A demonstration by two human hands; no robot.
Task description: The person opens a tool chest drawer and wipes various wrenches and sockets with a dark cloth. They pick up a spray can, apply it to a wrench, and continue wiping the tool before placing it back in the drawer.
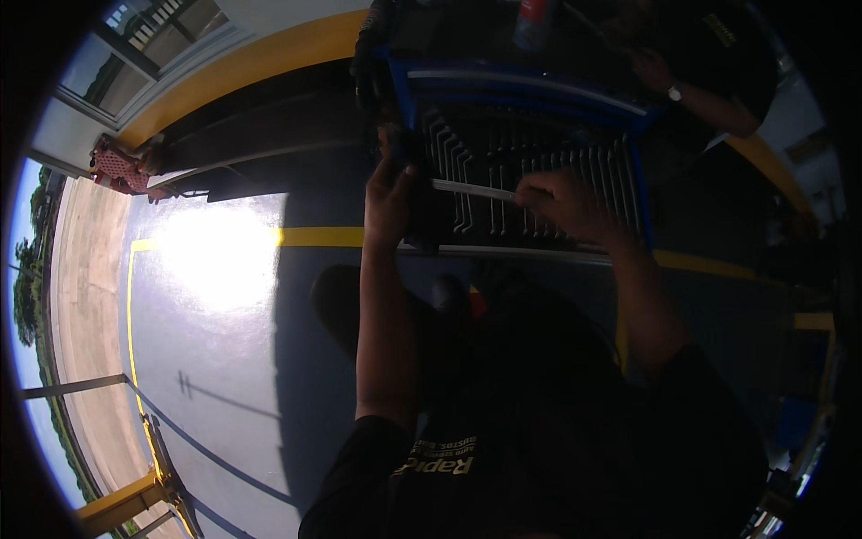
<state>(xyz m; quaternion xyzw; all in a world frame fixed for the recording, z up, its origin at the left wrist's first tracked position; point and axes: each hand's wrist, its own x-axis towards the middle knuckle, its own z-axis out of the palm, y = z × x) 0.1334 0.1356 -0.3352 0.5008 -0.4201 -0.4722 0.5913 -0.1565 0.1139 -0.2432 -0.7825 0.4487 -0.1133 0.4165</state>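
Note:
Over the open tool drawer, my right hand [561, 198] is closed round one end of a long silver wrench [473, 189]. The wrench lies almost level, pointing toward my left hand [389, 199], and both its ends are hidden. My left hand has curled fingers at the drawer's left side; something dark is at its fingertips, too shadowed to name. Below the wrench, the drawer holds rows of wrenches: bent ones [446, 144] at the left and several straight ones [615, 180] at the right.
The blue tool cabinet [525, 79] has a spray can [532, 25] on top. Beyond its right side another person's hand [654, 70] shows, with a watch at the wrist. A yellow line [319, 236] crosses the grey floor. A yellow metal frame [126, 503] stands lower left.

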